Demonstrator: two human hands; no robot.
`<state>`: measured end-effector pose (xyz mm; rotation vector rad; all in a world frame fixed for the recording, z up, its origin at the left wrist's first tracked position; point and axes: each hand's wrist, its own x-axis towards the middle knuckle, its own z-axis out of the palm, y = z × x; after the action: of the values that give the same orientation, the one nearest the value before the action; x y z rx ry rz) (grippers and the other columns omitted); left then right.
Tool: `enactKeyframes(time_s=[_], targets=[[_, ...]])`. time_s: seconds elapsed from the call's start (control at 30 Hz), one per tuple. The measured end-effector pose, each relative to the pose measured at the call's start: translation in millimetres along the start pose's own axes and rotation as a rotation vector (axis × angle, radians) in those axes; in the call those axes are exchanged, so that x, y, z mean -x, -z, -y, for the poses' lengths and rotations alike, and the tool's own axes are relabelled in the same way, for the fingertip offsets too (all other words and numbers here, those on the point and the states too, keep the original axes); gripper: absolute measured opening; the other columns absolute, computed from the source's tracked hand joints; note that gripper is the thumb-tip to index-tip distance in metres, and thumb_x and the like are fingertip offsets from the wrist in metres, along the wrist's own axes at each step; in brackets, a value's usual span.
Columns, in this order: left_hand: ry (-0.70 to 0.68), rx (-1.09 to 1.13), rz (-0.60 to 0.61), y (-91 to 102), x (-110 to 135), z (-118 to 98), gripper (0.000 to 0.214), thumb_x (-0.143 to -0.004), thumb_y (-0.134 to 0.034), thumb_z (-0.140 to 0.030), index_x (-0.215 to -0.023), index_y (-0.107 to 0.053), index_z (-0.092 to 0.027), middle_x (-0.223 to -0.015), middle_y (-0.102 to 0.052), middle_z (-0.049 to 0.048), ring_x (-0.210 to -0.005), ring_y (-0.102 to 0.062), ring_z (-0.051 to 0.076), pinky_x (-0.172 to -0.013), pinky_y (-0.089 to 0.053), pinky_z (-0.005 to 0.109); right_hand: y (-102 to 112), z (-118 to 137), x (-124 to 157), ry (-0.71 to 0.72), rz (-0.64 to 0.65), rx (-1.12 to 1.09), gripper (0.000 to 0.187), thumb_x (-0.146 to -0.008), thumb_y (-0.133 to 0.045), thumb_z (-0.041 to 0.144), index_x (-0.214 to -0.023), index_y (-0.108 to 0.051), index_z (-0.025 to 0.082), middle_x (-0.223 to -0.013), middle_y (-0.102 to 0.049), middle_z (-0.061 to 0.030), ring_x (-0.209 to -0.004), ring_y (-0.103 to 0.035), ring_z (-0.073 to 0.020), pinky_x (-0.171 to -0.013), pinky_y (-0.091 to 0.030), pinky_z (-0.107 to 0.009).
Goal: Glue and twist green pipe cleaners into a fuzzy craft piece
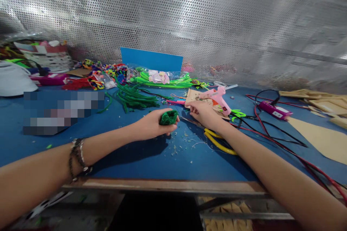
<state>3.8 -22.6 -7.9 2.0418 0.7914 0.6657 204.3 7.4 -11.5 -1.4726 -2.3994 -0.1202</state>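
My left hand is closed around a small fuzzy dark-green piece, apparently bent chenille stem, held above the blue table. To its right, my right hand is lowered over the near edge of a piece of cardboard. Its fingers are curled, and what lies between them, if anything, is hidden. A pink glue gun rests on the cardboard just beyond that hand. Yellow-handled scissors or pliers lie under my right wrist, partly covered. Behind my left hand is a bundle of dark-green chenille stems.
Bagged bright-green stems lie before a blue board. Colourful stem pieces are heaped at the back left. Red and black cables cross the right side near a purple power strip. Scraps litter the middle.
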Motion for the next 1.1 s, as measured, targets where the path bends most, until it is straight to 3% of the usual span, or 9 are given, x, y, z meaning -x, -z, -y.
enactKeyframes(time_s=[0.1, 0.23, 0.4, 0.5, 0.6, 0.77, 0.87, 1.1], targets=[[-0.002, 0.010, -0.005, 0.4, 0, 1, 0.013, -0.068, -0.051, -0.023, -0.078, -0.048, -0.015, -0.068, -0.050, -0.0032, -0.052, -0.050, 0.006, -0.053, -0.043, 0.019, -3, 0, -4, 0.010, -0.015, 0.011, 0.023, -0.068, -0.050, 0.003, -0.086, -0.063, 0.011, -0.078, -0.063, -0.0080, -0.066, -0.054, -0.0133, -0.061, -0.039, -0.023], [-0.003, 0.016, -0.010, 0.9, 0, 2, 0.013, -0.068, -0.051, -0.023, -0.078, -0.048, -0.015, -0.067, -0.049, -0.0035, -0.052, -0.050, 0.006, -0.053, -0.043, 0.019, -6, -2, -6, -0.024, -0.007, 0.004, 0.014, -0.067, -0.051, 0.005, -0.067, -0.064, 0.012, -0.070, -0.064, -0.0064, -0.061, -0.053, -0.0126, -0.058, -0.038, -0.022], [0.005, 0.004, -0.004, 0.6, 0, 0, 0.013, -0.068, -0.051, -0.023, -0.078, -0.048, -0.015, -0.067, -0.049, -0.0033, -0.053, -0.050, 0.006, -0.053, -0.043, 0.019, -8, -5, -5, -0.051, -0.033, -0.031, 0.015, -0.066, -0.050, 0.005, -0.061, -0.062, 0.014, -0.061, -0.062, -0.0032, -0.055, -0.052, -0.0109, -0.055, -0.037, -0.021], [0.010, 0.005, -0.007, 0.7, 1, -1, 0.013, -0.068, -0.050, -0.023, -0.078, -0.048, -0.015, -0.066, -0.049, -0.0037, -0.052, -0.050, 0.006, -0.052, -0.042, 0.018, -3, -2, -4, -0.103, -0.084, -0.167, 0.013, -0.067, -0.051, 0.008, -0.063, -0.062, 0.014, -0.061, -0.062, -0.0019, -0.055, -0.052, -0.0098, -0.055, -0.038, -0.021], [0.001, 0.008, -0.002, 0.6, 1, -2, 0.013, -0.068, -0.051, -0.023, -0.078, -0.048, -0.015, -0.067, -0.050, -0.0034, -0.053, -0.050, 0.007, -0.053, -0.042, 0.019, 9, 9, -1, -0.126, -0.167, -0.437, 0.010, -0.069, -0.052, 0.013, -0.069, -0.062, 0.013, -0.067, -0.063, -0.0025, -0.061, -0.054, -0.0096, -0.058, -0.042, -0.022], [0.007, 0.009, 0.029, -1.1, 0, 1, 0.013, -0.067, -0.051, -0.022, -0.078, -0.047, -0.015, -0.064, -0.050, -0.0037, -0.052, -0.050, 0.008, -0.052, -0.041, 0.020, 29, 41, 12, 0.059, -0.143, -0.725, 0.009, -0.071, -0.052, 0.019, -0.074, -0.060, 0.015, -0.070, -0.060, -0.0006, -0.057, -0.051, -0.0069, -0.050, -0.041, -0.019], [0.008, -0.014, 0.025, -1.5, 0, 3, 0.013, -0.067, -0.051, -0.020, -0.078, -0.046, -0.015, -0.060, -0.050, -0.0047, -0.052, -0.050, 0.008, -0.051, -0.040, 0.019, 32, 54, 18, 0.168, -0.083, -0.733, 0.008, -0.070, -0.053, 0.013, -0.071, -0.060, 0.015, -0.076, -0.061, -0.0008, -0.061, -0.053, -0.0064, -0.054, -0.043, -0.019], [0.041, -0.013, 0.032, -2.2, -1, 0, 0.009, -0.066, -0.049, -0.017, -0.075, -0.048, -0.015, -0.058, -0.049, -0.0052, -0.050, -0.049, 0.008, -0.048, -0.039, 0.018, 30, 60, 23, 0.223, -0.092, -0.672, 0.014, -0.073, -0.052, 0.012, -0.081, -0.062, 0.018, -0.078, -0.063, -0.0002, -0.070, -0.056, -0.0080, -0.061, -0.047, -0.020]])
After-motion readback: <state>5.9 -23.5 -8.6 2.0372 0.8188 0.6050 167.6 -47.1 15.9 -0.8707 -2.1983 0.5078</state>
